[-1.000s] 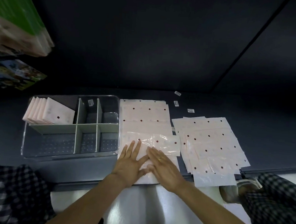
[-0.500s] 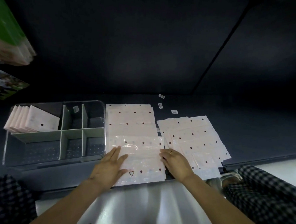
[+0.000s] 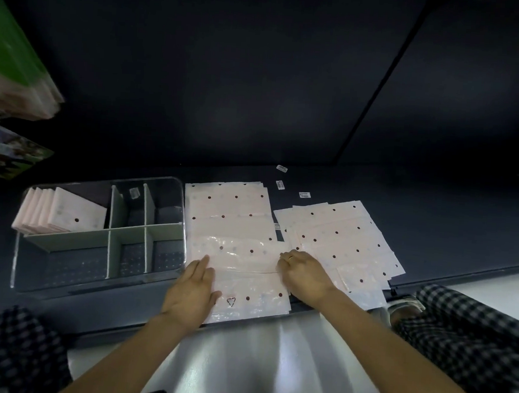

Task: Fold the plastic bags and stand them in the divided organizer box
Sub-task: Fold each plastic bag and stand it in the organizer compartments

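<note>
Head view: two bare forearms reach up from 6 o'clock over a pale floor onto a dark shelf (image 3: 432,237), checked fabric at both lower corners. Left hand (image 3: 192,295) lies flat, fingers straight, pressing the near left part of the top bag (image 3: 247,274), a pale dotted sheet with a small triangle mark. Right hand (image 3: 303,273), a ring on one finger, has its fingers curled at the bag's right edge; whether it pinches the plastic cannot be told. That bag tops a stack (image 3: 227,206) running toward 12 o'clock. At 2 o'clock a fanned pile (image 3: 341,231) of the same dotted bags lies just beside it. At 10 o'clock, touching the stack's left side, stands the clear box (image 3: 17,260) with grey dividers; folded bags (image 3: 69,212) stand upright in its far left compartment. Three small labels (image 3: 280,185) lie beyond the stack, near 12 o'clock.
</note>
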`<state>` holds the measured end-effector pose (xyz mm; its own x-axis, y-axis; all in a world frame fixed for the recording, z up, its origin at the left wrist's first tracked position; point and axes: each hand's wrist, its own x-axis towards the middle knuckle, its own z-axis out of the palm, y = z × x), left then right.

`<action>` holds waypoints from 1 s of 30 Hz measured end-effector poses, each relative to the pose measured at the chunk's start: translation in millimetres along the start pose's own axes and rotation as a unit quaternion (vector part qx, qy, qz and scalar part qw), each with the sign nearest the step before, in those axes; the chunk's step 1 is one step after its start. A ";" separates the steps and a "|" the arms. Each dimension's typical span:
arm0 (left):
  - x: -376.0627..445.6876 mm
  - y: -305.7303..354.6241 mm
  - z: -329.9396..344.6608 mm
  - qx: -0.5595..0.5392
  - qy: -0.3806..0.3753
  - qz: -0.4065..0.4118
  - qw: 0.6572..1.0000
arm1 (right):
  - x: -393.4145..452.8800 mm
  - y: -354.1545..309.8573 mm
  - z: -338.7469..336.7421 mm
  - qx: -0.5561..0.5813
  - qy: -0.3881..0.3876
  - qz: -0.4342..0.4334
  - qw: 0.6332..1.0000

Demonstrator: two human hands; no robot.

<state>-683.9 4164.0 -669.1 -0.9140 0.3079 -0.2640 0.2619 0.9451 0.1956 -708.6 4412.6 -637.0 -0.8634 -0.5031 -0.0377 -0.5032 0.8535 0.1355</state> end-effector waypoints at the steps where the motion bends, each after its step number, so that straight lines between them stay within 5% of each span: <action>1: 0.2 2.1 -1.5 0.008 0.008 -0.004 1.000 | -3.1 0.3 -1.6 0.012 0.019 -0.017 1.000; 9: -7.7 24.4 10.2 -0.058 0.013 0.084 0.995 | -23.9 -38.5 -10.3 0.064 0.148 -0.105 0.981; 14: -20.7 32.1 19.1 -0.124 0.063 0.069 0.988 | -23.5 -74.1 -20.9 0.145 0.163 -0.080 0.973; 21: -27.3 28.2 21.9 -0.208 0.078 0.047 0.974 | -31.4 -50.6 -12.0 0.335 -0.136 -0.021 0.932; 25: -27.9 27.2 16.9 -0.299 0.075 0.015 0.951 | -16.9 -35.8 -5.1 0.430 -0.159 0.082 0.885; 30: -20.8 29.5 10.8 -0.382 0.061 -0.084 0.918 | 5.5 -42.1 2.9 0.588 -0.125 0.197 0.774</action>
<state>-653.8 4186.6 -667.9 -0.9617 0.1065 -0.2524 -0.1368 0.6117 0.7792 -692.3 4374.2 -645.8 -0.8639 -0.2557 -0.4339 0.2439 0.5415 -0.8046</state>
